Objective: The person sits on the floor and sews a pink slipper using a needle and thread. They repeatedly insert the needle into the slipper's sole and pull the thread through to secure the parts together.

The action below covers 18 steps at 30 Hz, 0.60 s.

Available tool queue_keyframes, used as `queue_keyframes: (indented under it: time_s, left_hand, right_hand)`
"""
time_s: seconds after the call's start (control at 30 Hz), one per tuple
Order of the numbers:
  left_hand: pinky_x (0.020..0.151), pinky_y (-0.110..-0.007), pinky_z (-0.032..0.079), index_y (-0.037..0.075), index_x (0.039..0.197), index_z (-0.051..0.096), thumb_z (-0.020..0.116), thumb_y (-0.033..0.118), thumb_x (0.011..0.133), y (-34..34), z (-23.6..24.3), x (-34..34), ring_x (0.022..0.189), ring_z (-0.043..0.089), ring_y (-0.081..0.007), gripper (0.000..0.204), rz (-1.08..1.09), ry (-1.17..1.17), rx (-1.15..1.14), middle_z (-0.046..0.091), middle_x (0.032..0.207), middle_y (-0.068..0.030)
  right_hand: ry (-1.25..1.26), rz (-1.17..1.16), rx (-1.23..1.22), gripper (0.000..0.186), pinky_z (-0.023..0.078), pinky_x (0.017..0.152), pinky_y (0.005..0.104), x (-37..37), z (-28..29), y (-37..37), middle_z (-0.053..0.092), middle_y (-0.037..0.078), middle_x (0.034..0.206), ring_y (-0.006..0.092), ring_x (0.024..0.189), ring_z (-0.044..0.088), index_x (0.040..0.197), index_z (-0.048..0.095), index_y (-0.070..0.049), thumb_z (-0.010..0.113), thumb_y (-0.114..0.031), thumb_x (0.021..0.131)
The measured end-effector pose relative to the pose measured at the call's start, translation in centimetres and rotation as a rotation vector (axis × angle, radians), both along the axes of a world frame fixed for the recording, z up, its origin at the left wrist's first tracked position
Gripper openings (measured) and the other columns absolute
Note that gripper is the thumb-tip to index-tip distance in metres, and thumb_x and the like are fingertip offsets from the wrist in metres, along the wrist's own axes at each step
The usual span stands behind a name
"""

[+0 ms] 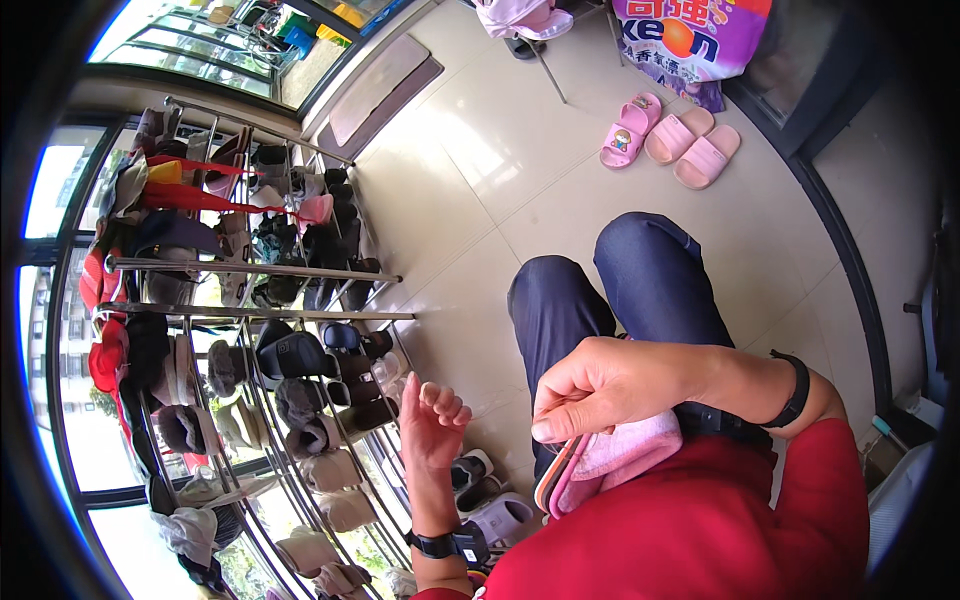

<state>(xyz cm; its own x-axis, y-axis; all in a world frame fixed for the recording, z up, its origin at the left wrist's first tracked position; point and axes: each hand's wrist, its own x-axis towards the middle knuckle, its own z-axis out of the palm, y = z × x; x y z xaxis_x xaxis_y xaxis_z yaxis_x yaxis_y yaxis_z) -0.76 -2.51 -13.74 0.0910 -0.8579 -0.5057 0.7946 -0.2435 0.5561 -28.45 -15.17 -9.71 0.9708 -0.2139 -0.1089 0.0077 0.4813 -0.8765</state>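
Purple lettered bag (735,50) | right grip (592,385) together, by pink cloth (632,450) | left grip (433,428): can't judge

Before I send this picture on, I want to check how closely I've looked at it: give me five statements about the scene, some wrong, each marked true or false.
1. A pink piece with a striped edge shows just below the right hand. True.
2. The left hand holds a shoe. False: no shoe is in the left hand.
3. Pink slippers lie on the tiled floor. True.
4. The shoe rack stands on the person's right. False: the shoe rack is on the left.
5. The person's top is green. False: the top is red.
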Motion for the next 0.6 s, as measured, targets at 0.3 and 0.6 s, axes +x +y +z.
queue_keyframes:
  time_s: [0.3, 0.6]
  left_hand:
    - [0.045, -0.023, 0.031, -0.005, 0.097, 0.062, 0.048, 0.034, 0.098, -0.2, 7.1, -7.6, 0.045, 0.038, -0.0095, 0.041, -0.632, -0.48, -0.032, 0.057, 0.071, -0.0078]
    - [0.087, -0.036, 0.039, -0.002, 0.083, 0.058, 0.039, 0.025, 0.1, 0.0, 8.6, -6.1, 0.091, 0.052, -0.0263, 0.037, -0.909, -0.483, -0.431, 0.058, 0.095, -0.0171]
  right_hand:
    - [-0.136, 0.043, 0.239, 0.034, 0.036, 0.049, 0.0216, 1.3, 0.9, -0.6, 0.055, 0.0, 0.062, 0.0047, 0.053, 0.045, 0.07, 0.063, -0.001, 0.061, -0.027, 0.092]
    - [-0.153, 0.143, 0.245, 0.031, 0.046, 0.065, 0.0229, 2.4, -1.1, 0.1, 0.064, 0.003, 0.078, 0.0077, 0.07, 0.057, 0.088, 0.064, 0.001, 0.06, -0.029, 0.093]
